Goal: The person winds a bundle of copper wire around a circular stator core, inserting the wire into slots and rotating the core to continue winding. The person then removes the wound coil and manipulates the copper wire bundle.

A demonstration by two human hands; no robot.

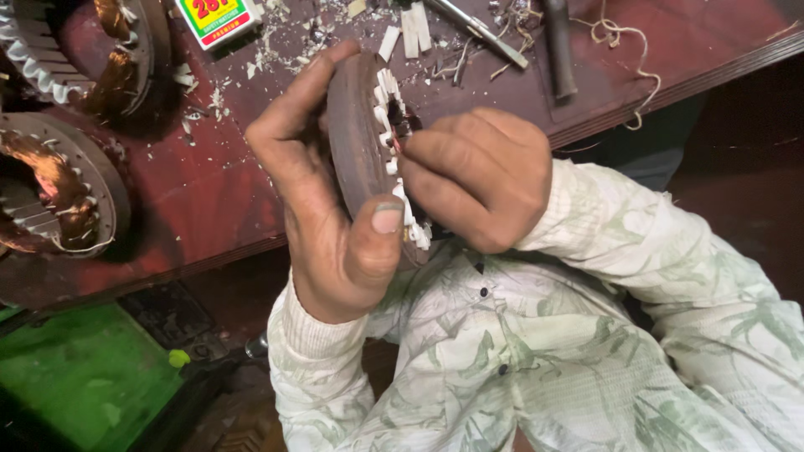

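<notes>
Above the desk [209, 201] edge, my left hand [322, 209] grips a round stator core [356, 142] upright on its rim, thumb hooked under, fingers curled over the top. My right hand [477, 176] is bunched, fingertips pinched on a white paper strip [394, 142] at the core's slots. Two wound stators [59, 184] sit well apart at far left, with paper scraps [414, 29] and a metal tool [477, 29] beyond.

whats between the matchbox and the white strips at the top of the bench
In the head view, the stretch of red bench between the matchbox and the white strips holds only scattered pale scraps and shavings, no tool or part.
</notes>
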